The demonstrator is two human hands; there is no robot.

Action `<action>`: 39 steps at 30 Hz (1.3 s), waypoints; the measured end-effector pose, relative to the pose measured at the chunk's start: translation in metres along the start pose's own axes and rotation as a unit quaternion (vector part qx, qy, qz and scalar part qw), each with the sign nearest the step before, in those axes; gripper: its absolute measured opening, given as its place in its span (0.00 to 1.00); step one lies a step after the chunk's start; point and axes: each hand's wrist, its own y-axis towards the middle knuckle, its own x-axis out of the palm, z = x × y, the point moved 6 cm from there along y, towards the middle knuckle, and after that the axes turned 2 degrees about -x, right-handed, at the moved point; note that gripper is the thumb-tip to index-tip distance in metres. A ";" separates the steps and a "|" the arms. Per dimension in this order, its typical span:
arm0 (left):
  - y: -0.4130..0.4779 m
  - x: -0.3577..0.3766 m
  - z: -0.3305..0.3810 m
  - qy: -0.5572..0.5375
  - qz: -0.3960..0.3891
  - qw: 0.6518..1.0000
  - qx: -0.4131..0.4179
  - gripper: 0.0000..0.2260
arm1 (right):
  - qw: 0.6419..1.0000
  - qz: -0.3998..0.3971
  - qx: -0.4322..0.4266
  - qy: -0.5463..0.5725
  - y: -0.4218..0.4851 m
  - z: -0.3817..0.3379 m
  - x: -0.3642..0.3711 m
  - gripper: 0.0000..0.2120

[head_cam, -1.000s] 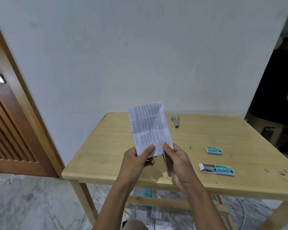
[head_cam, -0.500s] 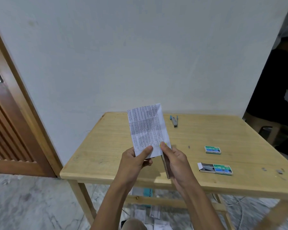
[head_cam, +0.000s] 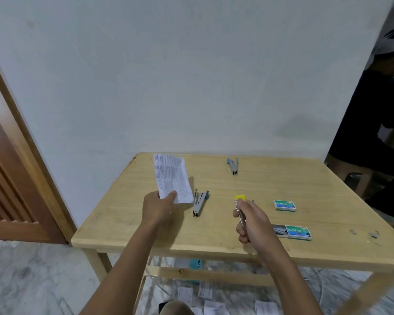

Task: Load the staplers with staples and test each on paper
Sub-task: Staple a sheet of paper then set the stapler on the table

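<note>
My left hand pinches the lower edge of a printed sheet of paper, held over the left part of the wooden table. My right hand grips a metal stapler with a yellow end, above the table's middle. A teal and grey stapler lies just right of the paper. Another teal stapler lies near the far edge. A shut green staple box and a slid-open staple box sit to the right of my right hand.
A few loose staple bits lie near the table's right edge. A person in dark clothes sits beyond the table's right side. A wooden door stands at left. Paper scraps lie on the marble floor under the table.
My hands have parted: the left carried the paper left and down toward the table, the right drew the stapler away to the right. A teal stapler behind the paper came into view.
</note>
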 end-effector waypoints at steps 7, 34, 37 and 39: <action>0.034 -0.002 -0.016 0.327 0.117 0.935 0.074 0.29 | 0.985 0.000 -0.075 -0.156 0.013 -0.013 -0.010 0.10; 0.044 0.013 -0.020 0.372 0.089 0.914 0.134 0.18 | 0.829 0.024 -0.081 -0.553 0.176 -0.014 0.023 0.14; 0.045 0.012 -0.021 0.372 0.099 0.912 0.143 0.15 | 0.830 -0.005 -0.091 -0.550 0.166 -0.011 0.020 0.14; 0.045 0.011 -0.021 0.368 0.113 0.910 0.156 0.12 | 0.833 -0.006 -0.099 -0.544 0.167 -0.009 0.021 0.13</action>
